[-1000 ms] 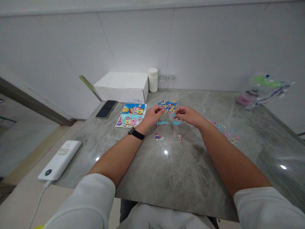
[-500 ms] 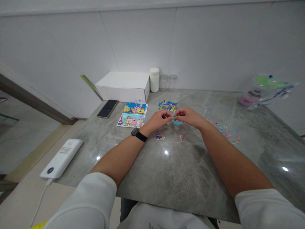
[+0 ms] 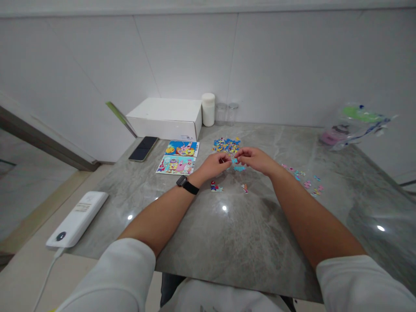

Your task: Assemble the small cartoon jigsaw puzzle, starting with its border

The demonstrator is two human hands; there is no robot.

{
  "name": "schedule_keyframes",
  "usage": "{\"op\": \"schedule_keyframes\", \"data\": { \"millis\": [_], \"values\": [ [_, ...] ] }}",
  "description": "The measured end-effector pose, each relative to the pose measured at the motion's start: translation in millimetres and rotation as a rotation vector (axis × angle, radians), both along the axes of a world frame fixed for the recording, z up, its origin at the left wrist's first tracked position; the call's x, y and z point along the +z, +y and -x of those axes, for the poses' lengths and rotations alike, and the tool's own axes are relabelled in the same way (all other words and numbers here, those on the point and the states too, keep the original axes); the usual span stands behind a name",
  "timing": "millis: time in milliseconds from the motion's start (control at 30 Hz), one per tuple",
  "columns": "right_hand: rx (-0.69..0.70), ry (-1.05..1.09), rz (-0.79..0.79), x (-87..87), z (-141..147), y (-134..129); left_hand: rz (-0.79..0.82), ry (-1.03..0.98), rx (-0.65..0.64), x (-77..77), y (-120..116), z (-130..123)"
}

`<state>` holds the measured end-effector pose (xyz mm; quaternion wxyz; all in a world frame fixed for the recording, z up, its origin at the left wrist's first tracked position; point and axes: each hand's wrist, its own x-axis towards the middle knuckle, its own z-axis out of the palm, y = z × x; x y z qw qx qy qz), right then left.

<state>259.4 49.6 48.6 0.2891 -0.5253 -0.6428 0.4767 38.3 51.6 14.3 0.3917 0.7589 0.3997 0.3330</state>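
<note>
Head view: a person's two bare hands meet above the middle of a grey marbled table (image 3: 247, 242). The right hand (image 3: 256, 159) has its thumb and fingers drawn together on a small light-blue puzzle piece (image 3: 234, 160). The left hand (image 3: 217, 165), with a black watch (image 3: 187, 184) on its wrist, comes to the left edge of that piece; its fingers are bent and the gap to the thumb is narrow, but whether they grip the piece one cannot tell.

On the table just nearer than the fingertips lies another light-blue section (image 3: 239, 168). Nearer still sit a red-and-blue cluster (image 3: 216, 187) on the left and a small brown-and-white section (image 3: 245, 188) on the right, apart from each other. A heap of mixed pieces (image 3: 226, 144) lies beyond the hands, and loose pieces (image 3: 307, 184) are scattered to the right of the right forearm.

Left of the left hand, two cartoon pictures lie flat, a far one (image 3: 182, 148) and a near one (image 3: 176, 165). Farther left is a dark phone (image 3: 143, 148); behind the pictures stands a white box (image 3: 165, 125), with a white bottle (image 3: 208, 110) just beside it.
</note>
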Motion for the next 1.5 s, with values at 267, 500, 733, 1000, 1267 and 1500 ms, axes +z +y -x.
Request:
{"op": "schedule_keyframes", "data": {
  "millis": [267, 500, 733, 1000, 1267, 1500],
  "values": [
    [0.006, 0.027, -0.032, 2.2, 0, -1, 0.007, 0.046, 0.022, 0.5, 0, 2],
    [-0.007, 0.031, -0.095, -7.1, -2, 4, -0.029, 0.081, -0.019, 0.0, -1, 2],
    [0.017, 0.002, -0.148, -12.5, -4, 8, -0.192, 0.195, -0.062, 3.6, 1, 11],
    [0.032, -0.063, -0.166, -15.1, -7, 10, -0.297, 0.194, 0.183, -1.6, 23, 28],
    [0.059, -0.225, -0.247, -21.9, -8, 10, -0.343, 0.269, 0.167, -6.4, 25, 32],
    [0.09, -0.507, -0.396, -35.1, 12, 1, -0.372, 0.381, 0.037, -5.1, 13, 26]
  ]
}}
